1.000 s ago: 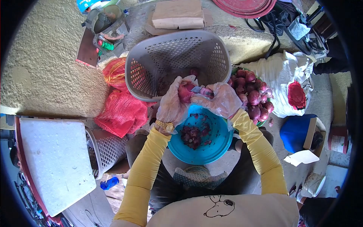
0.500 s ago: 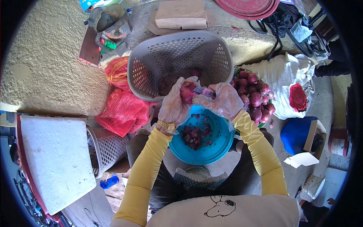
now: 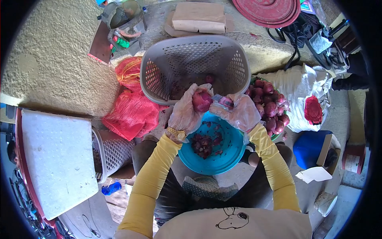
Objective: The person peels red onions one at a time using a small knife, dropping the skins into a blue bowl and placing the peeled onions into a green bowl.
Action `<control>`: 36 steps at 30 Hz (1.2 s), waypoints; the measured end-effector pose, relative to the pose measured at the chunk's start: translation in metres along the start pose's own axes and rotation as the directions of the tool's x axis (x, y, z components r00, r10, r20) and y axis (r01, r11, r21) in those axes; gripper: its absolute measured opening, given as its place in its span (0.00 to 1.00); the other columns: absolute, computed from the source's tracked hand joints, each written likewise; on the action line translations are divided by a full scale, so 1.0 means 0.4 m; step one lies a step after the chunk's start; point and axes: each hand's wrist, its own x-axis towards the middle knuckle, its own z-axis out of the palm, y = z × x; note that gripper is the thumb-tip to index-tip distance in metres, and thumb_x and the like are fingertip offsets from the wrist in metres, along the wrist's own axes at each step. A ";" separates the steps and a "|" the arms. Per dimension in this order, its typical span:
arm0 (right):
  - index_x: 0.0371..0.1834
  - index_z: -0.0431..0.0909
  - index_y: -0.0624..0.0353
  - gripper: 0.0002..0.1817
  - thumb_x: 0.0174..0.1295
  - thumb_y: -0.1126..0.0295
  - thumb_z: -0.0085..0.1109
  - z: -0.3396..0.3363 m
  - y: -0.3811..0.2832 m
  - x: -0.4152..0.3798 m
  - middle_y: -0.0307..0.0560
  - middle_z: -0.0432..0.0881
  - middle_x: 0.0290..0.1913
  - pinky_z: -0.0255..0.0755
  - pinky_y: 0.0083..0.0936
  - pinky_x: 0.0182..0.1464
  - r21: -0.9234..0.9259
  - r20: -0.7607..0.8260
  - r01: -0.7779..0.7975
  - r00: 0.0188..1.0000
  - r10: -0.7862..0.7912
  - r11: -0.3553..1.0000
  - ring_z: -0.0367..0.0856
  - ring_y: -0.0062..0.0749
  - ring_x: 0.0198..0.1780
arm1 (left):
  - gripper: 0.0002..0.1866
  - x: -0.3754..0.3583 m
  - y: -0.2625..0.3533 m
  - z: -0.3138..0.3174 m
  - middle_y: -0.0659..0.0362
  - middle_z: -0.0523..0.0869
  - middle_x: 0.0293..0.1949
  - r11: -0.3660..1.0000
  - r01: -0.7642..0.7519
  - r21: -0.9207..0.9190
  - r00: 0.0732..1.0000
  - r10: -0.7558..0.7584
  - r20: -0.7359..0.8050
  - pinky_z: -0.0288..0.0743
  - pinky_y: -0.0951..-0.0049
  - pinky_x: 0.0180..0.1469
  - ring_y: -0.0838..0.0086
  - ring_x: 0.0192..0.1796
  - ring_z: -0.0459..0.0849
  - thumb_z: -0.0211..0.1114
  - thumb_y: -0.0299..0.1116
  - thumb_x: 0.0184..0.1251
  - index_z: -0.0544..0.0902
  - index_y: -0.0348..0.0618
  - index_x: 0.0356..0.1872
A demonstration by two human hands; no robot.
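Fingers curled, my left hand (image 3: 185,113) holds a red onion (image 3: 202,100) over the far side of the blue basin (image 3: 215,169). Just beside it, my right hand (image 3: 243,113) grips a small purplish object (image 3: 226,102) that I cannot identify; clear plastic covers both hands. Dark red scraps (image 3: 202,146) lie in the basin. Beyond stands a grey basket (image 3: 195,53) with another onion (image 3: 209,79) inside. On my right, heaped onions (image 3: 270,108) sit near a white sack (image 3: 288,81); on my left lies a red mesh bag (image 3: 133,115).
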 end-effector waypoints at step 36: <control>0.37 0.84 0.63 0.31 0.59 0.41 0.75 -0.055 -0.084 0.014 0.47 0.76 0.23 0.71 0.34 0.33 0.035 0.098 -0.048 0.994 0.044 0.998 0.70 0.35 0.26 | 0.24 -0.018 0.050 -0.031 0.50 0.84 0.50 0.998 0.002 -0.058 1.000 -0.004 -0.023 0.84 0.56 0.58 0.60 0.54 0.85 0.51 0.47 0.85 0.78 0.32 0.60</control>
